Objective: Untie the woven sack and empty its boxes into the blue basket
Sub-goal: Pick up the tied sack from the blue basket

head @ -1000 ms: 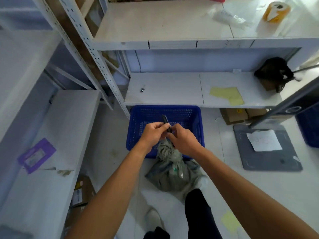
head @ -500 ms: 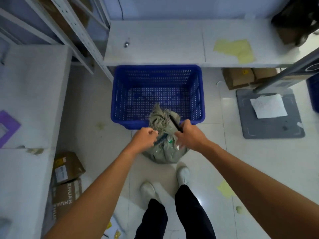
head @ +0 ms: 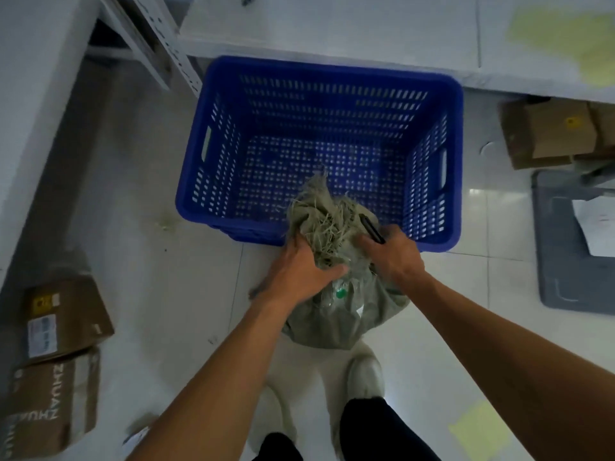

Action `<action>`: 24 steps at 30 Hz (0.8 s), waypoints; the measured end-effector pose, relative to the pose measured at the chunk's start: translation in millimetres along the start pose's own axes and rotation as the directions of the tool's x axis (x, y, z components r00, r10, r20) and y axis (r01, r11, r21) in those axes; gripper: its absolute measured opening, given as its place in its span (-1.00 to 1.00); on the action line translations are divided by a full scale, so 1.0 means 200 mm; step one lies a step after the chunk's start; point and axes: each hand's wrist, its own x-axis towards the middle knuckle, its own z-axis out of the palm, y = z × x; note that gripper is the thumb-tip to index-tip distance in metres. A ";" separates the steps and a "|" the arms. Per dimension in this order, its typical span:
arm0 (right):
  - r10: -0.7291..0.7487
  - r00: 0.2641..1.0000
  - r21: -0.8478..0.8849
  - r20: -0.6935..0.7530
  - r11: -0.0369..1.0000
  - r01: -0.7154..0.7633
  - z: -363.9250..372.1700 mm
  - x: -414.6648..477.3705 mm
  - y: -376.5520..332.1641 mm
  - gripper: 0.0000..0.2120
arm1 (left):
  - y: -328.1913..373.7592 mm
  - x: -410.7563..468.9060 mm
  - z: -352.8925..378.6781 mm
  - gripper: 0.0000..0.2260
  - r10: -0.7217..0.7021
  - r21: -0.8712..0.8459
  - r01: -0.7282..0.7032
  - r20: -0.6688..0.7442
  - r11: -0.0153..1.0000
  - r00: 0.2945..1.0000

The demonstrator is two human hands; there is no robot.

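Observation:
A grey-green woven sack (head: 339, 314) stands on the floor right in front of the blue basket (head: 452, 154). Its frayed, bunched neck (head: 324, 221) leans against the basket's near wall. My left hand (head: 299, 274) grips the neck from the left. My right hand (head: 394, 256) presses on the neck's right side and also holds a thin black tool (head: 372, 229). The basket has nothing in it. The boxes inside the sack are hidden; only a green dot shows through the weave.
White shelves (head: 366, 31) run behind the basket and along the left. Cardboard boxes (head: 63, 324) lie on the floor at left, more (head: 552, 134) under the shelf at right. A grey mat (head: 565, 267) with paper lies right. My shoes (head: 364, 377) stand behind the sack.
The sack has come down from in front of me to the floor against the basket. My view has tilted down and closer. Both hands have stayed at its neck.

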 end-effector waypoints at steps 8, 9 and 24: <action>-0.064 0.990 -0.039 0.126 0.997 0.070 0.05 0.07 0.02 -0.84 | 0.02 -0.04 0.06 -0.69 -0.041 -0.057 0.042 0.019 0.997 0.999; -0.085 0.986 -0.042 0.141 0.995 0.091 0.02 0.03 0.02 -0.85 | 0.05 -0.10 0.03 -0.68 -0.051 -0.025 0.052 0.035 0.998 0.998; -0.001 0.969 0.234 0.248 0.970 -0.059 -0.58 -1.09 -0.47 -0.78 | 0.57 -1.10 -0.66 -0.74 -0.022 0.124 0.012 0.083 0.992 0.996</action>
